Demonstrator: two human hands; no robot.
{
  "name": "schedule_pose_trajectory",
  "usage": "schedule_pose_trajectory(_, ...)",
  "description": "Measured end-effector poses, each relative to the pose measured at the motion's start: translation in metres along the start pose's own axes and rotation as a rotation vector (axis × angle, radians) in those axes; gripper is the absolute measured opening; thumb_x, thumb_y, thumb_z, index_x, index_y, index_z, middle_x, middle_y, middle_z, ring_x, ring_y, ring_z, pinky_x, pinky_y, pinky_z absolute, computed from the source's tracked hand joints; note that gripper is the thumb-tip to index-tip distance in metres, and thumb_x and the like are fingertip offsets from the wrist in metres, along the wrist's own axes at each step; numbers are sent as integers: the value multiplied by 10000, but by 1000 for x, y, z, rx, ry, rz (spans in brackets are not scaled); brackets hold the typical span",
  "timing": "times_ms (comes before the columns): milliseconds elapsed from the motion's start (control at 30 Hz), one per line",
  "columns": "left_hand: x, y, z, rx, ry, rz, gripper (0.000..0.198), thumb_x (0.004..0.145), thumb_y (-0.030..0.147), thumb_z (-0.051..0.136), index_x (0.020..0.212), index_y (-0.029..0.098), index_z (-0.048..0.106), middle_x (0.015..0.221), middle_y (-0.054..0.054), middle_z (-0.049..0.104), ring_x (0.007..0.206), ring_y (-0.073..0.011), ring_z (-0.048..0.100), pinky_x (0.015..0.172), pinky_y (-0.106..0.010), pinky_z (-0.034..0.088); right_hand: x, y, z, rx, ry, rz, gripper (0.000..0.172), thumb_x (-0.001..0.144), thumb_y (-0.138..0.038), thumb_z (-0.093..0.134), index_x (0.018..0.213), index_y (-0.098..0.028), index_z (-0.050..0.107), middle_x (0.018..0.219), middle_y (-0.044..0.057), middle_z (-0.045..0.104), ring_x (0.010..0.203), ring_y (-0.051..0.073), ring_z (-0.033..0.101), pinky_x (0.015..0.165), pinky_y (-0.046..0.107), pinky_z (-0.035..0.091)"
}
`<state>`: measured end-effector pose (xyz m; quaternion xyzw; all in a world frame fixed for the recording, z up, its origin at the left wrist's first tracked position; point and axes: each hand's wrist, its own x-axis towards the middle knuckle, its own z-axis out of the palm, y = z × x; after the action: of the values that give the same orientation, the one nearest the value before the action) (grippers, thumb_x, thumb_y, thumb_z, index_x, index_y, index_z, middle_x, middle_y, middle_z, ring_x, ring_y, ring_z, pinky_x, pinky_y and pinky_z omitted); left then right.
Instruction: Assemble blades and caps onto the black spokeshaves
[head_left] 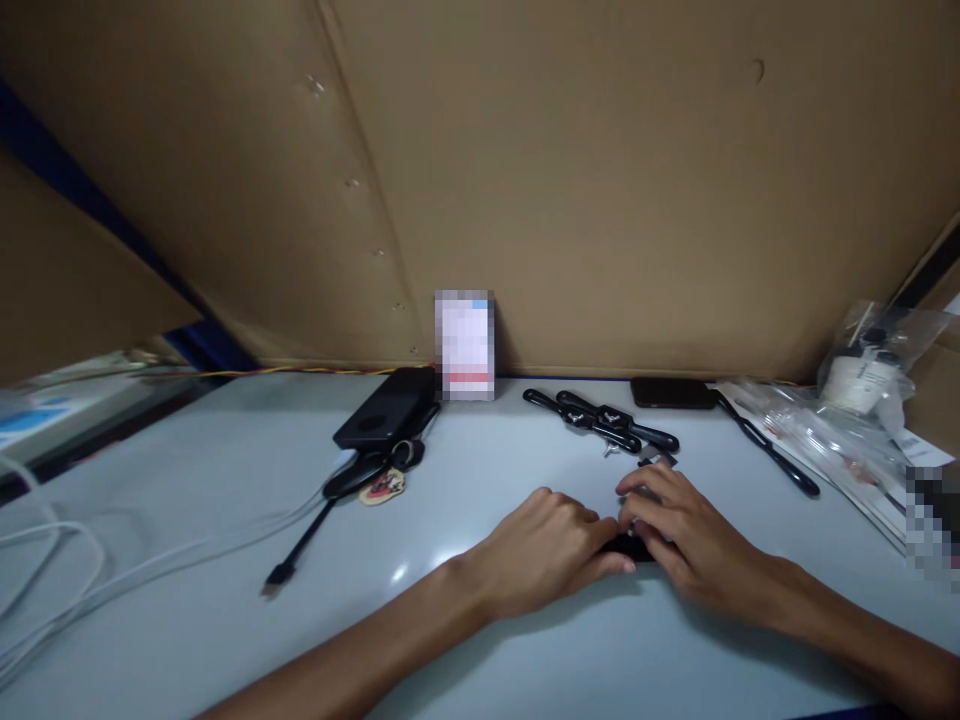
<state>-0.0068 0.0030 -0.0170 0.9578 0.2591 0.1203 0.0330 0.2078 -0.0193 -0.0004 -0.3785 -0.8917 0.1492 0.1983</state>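
Observation:
My left hand (536, 548) is closed, thumb and fingers pinching one end of a black spokeshave (628, 546) on the table. Most of that tool is covered by my hands. Curled over its middle are the fingers of my right hand (694, 540), touching small metal parts I cannot make out. Just beyond my right fingertips lies a flat metal piece (660, 457), perhaps a blade. Farther back, two black spokeshaves (577, 415) lie side by side, partly crossing, with a small silver screw (610, 450) in front of them.
A dark phone (673, 393) and a slim black handled piece (772, 450) lie at right, beside plastic bags (840, 440) and a white bottle (859, 382). At left are a black box (386, 408), a USB cable (300, 552) and white cords (187, 550). Cardboard (585, 200) walls the back.

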Motion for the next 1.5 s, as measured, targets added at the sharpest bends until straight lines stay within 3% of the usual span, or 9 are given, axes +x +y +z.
schedule_pose_trajectory(100, 0, 0, -2, -27, -14, -2, 642, 1069, 578, 195, 914, 179, 674, 653, -29, 675, 517, -163, 587, 508, -333, 280, 0, 6, -4, 114, 13, 8, 289, 820, 45, 497, 863, -197, 648, 1168, 79, 604, 1105, 232, 534, 968, 437, 449)
schedule_pose_trajectory(200, 0, 0, -3, -27, -13, -11, 681, 1062, 598, 177, 815, 181, 654, 624, -26, 646, 497, -158, 558, 503, -333, 279, 0, 12, -5, 86, 39, 49, 286, 798, 55, 497, 773, -185, 650, 1147, 87, 618, 1116, 242, 533, 961, 442, 452)
schedule_pose_trajectory(367, -1, -1, -3, -59, 6, -11, 684, 1057, 612, 192, 802, 181, 659, 600, -16, 615, 480, -146, 535, 503, -332, 305, 1, 13, -4, 78, 44, 19, 354, 796, 62, 478, 898, -198, 696, 1137, 86, 640, 1103, 234, 544, 970, 451, 462)
schedule_pose_trajectory(500, -2, -1, -3, -90, 6, -5, 646, 1059, 605, 220, 899, 186, 685, 634, -13, 645, 500, -144, 556, 511, -319, 323, 1, 11, -5, 149, 26, -32, 359, 789, 80, 473, 807, -204, 694, 1123, 71, 646, 1106, 217, 572, 967, 437, 468)
schedule_pose_trajectory(700, -1, 0, -4, -48, 2, -11, 688, 1057, 609, 198, 738, 179, 629, 580, -10, 618, 468, -137, 533, 497, -310, 275, -1, 13, -4, 1, 60, 3, 319, 813, 53, 487, 854, -180, 701, 1150, 111, 643, 1122, 253, 540, 946, 443, 485)
schedule_pose_trajectory(1000, -2, -1, -4, -77, 3, 3, 629, 1056, 606, 240, 901, 185, 681, 621, -10, 642, 496, -148, 561, 513, -316, 332, 2, 13, -8, 180, 32, -5, 471, 741, 125, 464, 849, -234, 749, 1092, 45, 654, 1050, 195, 599, 953, 423, 474)
schedule_pose_trajectory(1233, -1, 0, -4, -77, -3, -2, 642, 1056, 604, 235, 752, 187, 618, 578, -6, 592, 469, -145, 519, 493, -319, 284, 1, 19, -3, 125, 82, 10, 362, 764, 107, 498, 730, -187, 707, 1090, 70, 657, 1083, 214, 567, 923, 397, 475)
schedule_pose_trajectory(1367, -1, -1, -3, -79, -6, -5, 614, 1058, 595, 258, 837, 185, 658, 616, -11, 628, 492, -155, 545, 508, -319, 297, 2, 15, -4, 114, 66, -15, 409, 774, 100, 496, 876, -205, 750, 1099, 71, 659, 1059, 209, 579, 946, 416, 477)
schedule_pose_trajectory(1500, -2, -1, -2, -86, -28, -11, 594, 1060, 586, 264, 879, 188, 665, 629, -7, 637, 512, -156, 557, 523, -312, 294, 1, 13, -5, 149, 48, -30, 356, 775, 88, 518, 739, -197, 728, 1091, 62, 658, 1059, 196, 592, 942, 398, 477)
